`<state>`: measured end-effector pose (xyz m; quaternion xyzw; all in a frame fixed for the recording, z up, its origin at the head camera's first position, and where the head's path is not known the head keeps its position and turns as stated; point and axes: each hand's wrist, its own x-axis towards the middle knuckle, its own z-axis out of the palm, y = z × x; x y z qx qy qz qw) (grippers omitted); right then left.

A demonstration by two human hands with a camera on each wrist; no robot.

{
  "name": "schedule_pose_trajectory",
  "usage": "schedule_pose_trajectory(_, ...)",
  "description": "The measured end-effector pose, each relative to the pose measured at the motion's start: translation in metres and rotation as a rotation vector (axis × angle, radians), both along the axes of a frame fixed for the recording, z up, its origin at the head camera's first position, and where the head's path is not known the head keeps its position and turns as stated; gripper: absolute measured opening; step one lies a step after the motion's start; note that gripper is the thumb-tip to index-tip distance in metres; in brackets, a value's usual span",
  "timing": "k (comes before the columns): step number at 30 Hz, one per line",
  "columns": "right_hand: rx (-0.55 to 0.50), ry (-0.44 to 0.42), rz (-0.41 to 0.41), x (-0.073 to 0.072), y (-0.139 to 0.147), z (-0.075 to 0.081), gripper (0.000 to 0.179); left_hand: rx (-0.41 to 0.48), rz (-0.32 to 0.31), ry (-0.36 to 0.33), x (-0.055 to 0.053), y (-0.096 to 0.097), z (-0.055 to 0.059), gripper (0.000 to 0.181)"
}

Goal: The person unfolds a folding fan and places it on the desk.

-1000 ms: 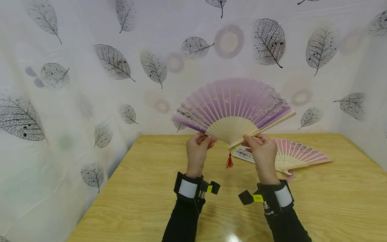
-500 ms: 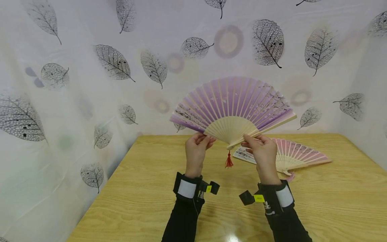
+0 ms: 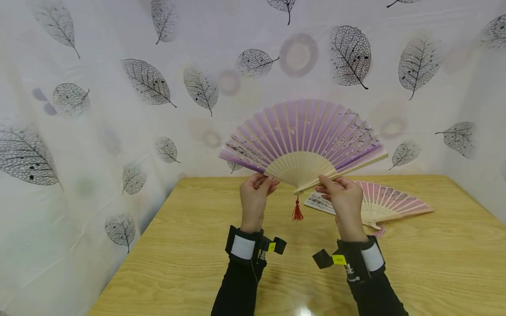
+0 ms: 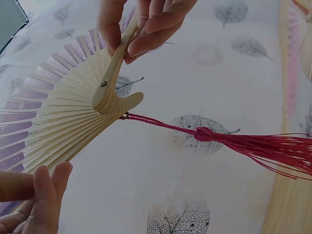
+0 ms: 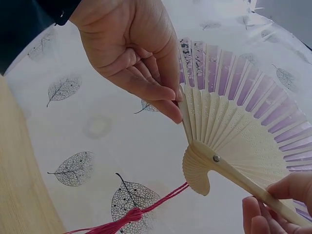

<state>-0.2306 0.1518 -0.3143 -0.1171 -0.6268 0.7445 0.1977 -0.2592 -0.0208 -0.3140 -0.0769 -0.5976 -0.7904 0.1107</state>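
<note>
A purple folding fan (image 3: pixel 304 127) with printed blossoms and pale wooden ribs is spread wide above the table. My left hand (image 3: pixel 254 199) pinches its left outer rib between thumb and fingers. On the other side, my right hand (image 3: pixel 345 202) pinches the right guard stick. From the pivot end hangs a red tassel (image 3: pixel 297 210), which shows large in the left wrist view. The metal rivet (image 5: pixel 217 158) at the pivot is visible in the right wrist view. Behind my right hand a pink folding fan (image 3: pixel 395 199) lies spread on the table, partly hidden by that hand.
The wooden table (image 3: pixel 189 245) extends beneath both arms. Behind it and along the left hangs a pale curtain (image 3: pixel 245 26) printed with leaves. A pink tassel (image 3: pixel 379 231) lies beside the pink fan's pivot.
The purple fan has spread slightly wider as my left hand moved a little left. Its pivot and red tassel have shifted slightly left. My right hand has hardly moved.
</note>
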Motion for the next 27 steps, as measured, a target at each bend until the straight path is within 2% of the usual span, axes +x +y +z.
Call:
schedule_pose_trajectory(10, -0.058, -0.002, 0.022, 0.0007, 0.0008, 0.0018, 0.017, 0.011, 0.006, -0.009, 0.0008, 0.0, 0.0013, 0.018)
schedule_pose_trajectory(19, -0.028, -0.004, 0.035, 0.0013, 0.0016, 0.002, 0.016, 0.027, 0.0, -0.004, 0.0011, -0.0018, 0.0009, 0.019)
schedule_pose_trajectory(27, -0.067, -0.005, 0.037, -0.0004, 0.0021, 0.0028, 0.016, 0.063, -0.003, -0.019, 0.0005, -0.0029, 0.0016, 0.019)
